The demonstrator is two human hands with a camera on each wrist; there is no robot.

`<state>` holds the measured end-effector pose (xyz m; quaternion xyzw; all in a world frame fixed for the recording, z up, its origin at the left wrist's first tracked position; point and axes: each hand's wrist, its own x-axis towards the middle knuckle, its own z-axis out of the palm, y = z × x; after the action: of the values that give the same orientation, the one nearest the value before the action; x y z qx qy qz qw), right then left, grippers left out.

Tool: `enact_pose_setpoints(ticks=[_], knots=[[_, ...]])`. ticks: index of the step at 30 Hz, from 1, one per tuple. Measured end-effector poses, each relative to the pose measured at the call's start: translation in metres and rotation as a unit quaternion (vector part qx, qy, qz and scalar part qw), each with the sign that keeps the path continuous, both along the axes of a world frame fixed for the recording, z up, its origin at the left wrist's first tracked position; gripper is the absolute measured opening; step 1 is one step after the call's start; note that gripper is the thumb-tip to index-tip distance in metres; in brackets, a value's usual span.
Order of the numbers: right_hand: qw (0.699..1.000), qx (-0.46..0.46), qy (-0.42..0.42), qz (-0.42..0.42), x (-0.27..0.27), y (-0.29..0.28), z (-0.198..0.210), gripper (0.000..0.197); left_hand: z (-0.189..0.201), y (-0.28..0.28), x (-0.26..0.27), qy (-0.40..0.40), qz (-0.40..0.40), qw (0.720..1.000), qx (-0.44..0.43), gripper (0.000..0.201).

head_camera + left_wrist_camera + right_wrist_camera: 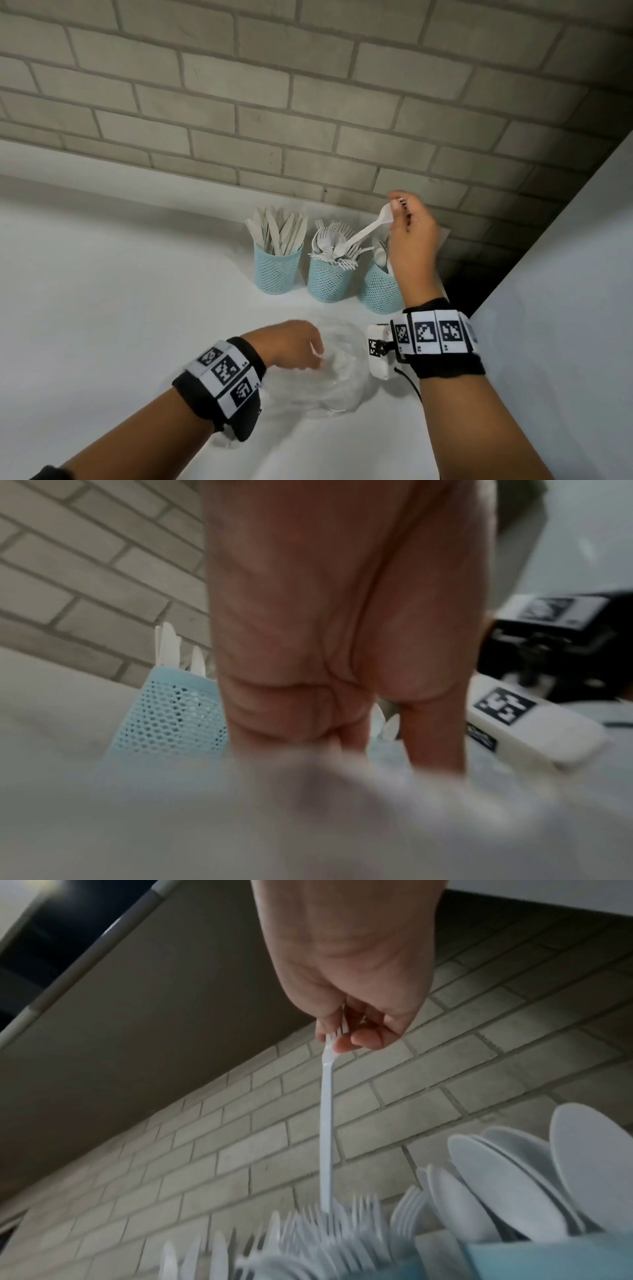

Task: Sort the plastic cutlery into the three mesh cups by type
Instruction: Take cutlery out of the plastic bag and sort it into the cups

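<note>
Three light-blue mesh cups stand in a row by the brick wall: a knife cup (278, 270), a fork cup (329, 281) and a spoon cup (380, 291). My right hand (395, 205) pinches a white plastic fork (363, 233) by its tine end above the cups. The fork's handle slants down among the forks (327, 1150) in the middle cup. My left hand (317, 356) is lower, its fingers bent down into a crumpled clear plastic bag (335, 387) on the counter. The film hides the fingertips in the left wrist view (346, 739).
A white counter (137, 308) stretches left of the cups. A white side panel (565, 308) closes the right, with a dark gap behind the spoon cup. The wrist camera's white box (378, 353) and cable hang beside the bag.
</note>
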<state>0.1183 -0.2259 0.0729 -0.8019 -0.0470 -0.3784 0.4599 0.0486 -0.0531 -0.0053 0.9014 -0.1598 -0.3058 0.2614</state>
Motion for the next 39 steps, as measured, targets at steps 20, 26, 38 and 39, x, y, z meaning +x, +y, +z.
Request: enact_pose_setpoints(ticks=[20,26,38,39], knots=[[0.966,-0.110,0.197,0.131,-0.043,0.027,-0.029,0.020,-0.025,-0.009,-0.033,-0.091,-0.087,0.983,0.135,0.025],[0.877,-0.188,0.388,0.214,-0.081,0.023,-0.058,0.021,-0.022,-0.015,-0.030,-0.107,-0.058,0.982,0.144,0.038],[0.851,-0.252,0.435,0.150,-0.102,0.025,-0.108,0.043,-0.027,-0.008,-0.035,-0.106,-0.026,0.988,0.109,0.038],[0.857,-0.238,0.432,0.151,-0.103,0.024,-0.107,0.044,-0.025,-0.006,-0.034,-0.102,-0.015,0.990,0.098,0.039]])
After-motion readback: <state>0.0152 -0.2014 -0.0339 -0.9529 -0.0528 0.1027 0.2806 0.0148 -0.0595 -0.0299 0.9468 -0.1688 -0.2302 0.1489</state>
